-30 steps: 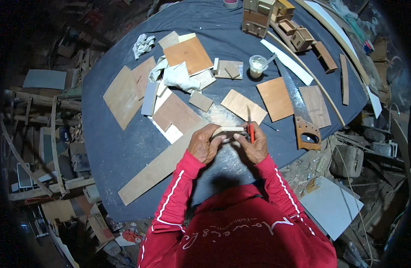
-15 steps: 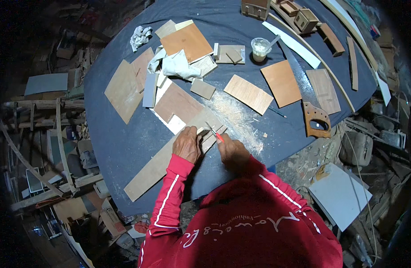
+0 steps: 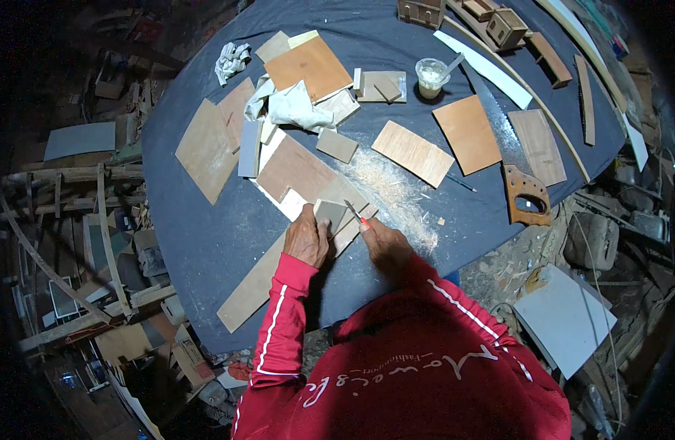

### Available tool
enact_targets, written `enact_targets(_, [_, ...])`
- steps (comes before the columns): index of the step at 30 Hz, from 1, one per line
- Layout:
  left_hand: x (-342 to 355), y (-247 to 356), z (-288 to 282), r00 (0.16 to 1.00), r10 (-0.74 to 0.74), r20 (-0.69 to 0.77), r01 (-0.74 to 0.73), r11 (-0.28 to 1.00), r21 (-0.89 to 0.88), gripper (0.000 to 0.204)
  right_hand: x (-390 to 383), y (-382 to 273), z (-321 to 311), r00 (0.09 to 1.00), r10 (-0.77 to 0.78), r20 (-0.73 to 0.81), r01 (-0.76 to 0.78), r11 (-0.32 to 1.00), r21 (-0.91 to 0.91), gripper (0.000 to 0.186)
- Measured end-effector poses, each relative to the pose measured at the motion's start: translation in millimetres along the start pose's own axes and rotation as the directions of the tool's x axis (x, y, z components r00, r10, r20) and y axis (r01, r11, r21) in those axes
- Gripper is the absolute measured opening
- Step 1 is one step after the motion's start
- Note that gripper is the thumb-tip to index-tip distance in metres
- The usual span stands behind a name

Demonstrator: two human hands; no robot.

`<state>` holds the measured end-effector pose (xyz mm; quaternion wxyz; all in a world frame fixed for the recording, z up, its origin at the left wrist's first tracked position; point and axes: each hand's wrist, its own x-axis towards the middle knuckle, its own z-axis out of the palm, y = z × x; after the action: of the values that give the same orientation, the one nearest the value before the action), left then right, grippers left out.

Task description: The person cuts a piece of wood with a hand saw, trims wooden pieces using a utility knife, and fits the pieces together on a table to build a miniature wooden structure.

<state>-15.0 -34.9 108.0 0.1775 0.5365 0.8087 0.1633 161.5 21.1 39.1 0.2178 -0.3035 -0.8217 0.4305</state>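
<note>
My left hand [image 3: 305, 239] is closed around a small thin wooden block [image 3: 329, 213], its pale broad face tilted up. In my right hand [image 3: 387, 245] is a craft knife [image 3: 356, 213] with a red handle, its blade pointing up and to the left, close to the block's right side. Whether blade and block touch, I cannot tell. Beneath both hands a long wooden board [image 3: 251, 295] slants across the cloth-covered table. Just beyond it lie a brown wood panel [image 3: 297, 167] and a heap of pale shavings [image 3: 385, 187].
A handsaw [image 3: 526, 196] lies at the table's right edge, near a pencil [image 3: 462, 183] and flat wooden pieces [image 3: 467, 134]. Farther back stands a plastic cup [image 3: 428, 79] with a stick in it. White rags [image 3: 299, 108] rest on stacked panels. Small wooden models [image 3: 507, 29] stand at the far right.
The small block has been turned in my left hand, so more of its broad face shows. My right hand still holds the knife nearby. The whole view has shifted slightly.
</note>
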Motion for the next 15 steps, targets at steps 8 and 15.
enact_targets(8, [-5.7,-9.7,3.9,0.980,-0.146,0.139,0.185,0.925,-0.332,0.036,5.9,-12.4,2.4,0.940,-0.278,-0.196,0.269,0.960,-0.074,0.026])
enact_targets(15, [-6.4,-15.8,15.9,0.993,-0.121,0.015,0.119,0.939,-0.322,0.033,13.2,-21.4,9.9,1.000,-0.009,-0.012,0.010,0.997,0.078,0.044])
